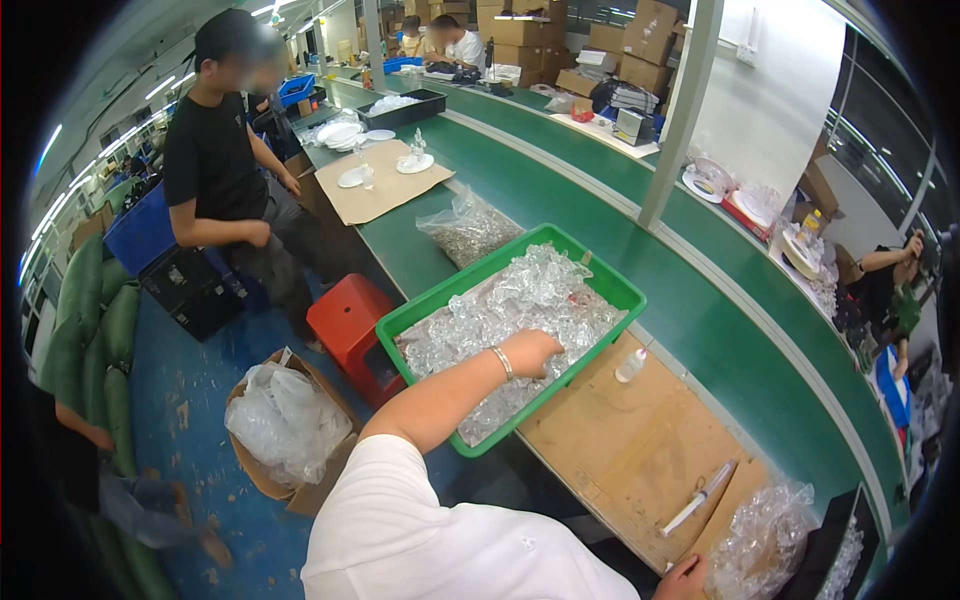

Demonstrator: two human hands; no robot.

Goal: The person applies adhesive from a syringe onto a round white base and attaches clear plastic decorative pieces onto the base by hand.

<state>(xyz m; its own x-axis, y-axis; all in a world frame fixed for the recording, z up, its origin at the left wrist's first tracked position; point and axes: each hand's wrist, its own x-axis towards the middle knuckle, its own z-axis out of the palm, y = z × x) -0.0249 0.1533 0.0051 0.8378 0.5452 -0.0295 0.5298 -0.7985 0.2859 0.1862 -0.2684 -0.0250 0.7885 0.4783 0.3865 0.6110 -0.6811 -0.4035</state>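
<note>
Workbench (pixel 398 252), long and green-topped, runs away from me toward the upper left, with a curving rail along it. A metal post (pixel 685 120) stands up through the middle of my view, and past it brown cartons (pixel 650 30) are stacked. The floor (pixel 200 385) is blue and scuffed, with green sacks (pixel 88 330) piled at the far left.

The green tray (pixel 638 305) sits in front of me, filled with clear plastic pieces (pixel 540 275) in a loose heap. My left hand (pixel 532 354) is in among them, palm down with the fingers curled; I can't tell whether they have closed on a piece. A bracelet (pixel 503 363) circles that wrist, and my forearm crosses the tray's near rim and hides part of the heap. My right hand (pixel 683 578) is at the near edge of the brown board (pixel 600 425), low in view and partly cut off, so I can't tell if it holds anything.

On the board are a small bottle (pixel 631 366), near the tray, and a syringe (pixel 698 498); a clear plastic bag (pixel 762 530) bulges just beside my right hand. Behind the tray lies a bag of small pieces (pixel 472 232), and beyond it a cardboard sheet (pixel 385 200) carries white discs (pixel 353 177). A red stool (pixel 350 312) and an open carton (pixel 345 452) stand on the floor to the left, near a person in black (pixel 208 150).
</note>
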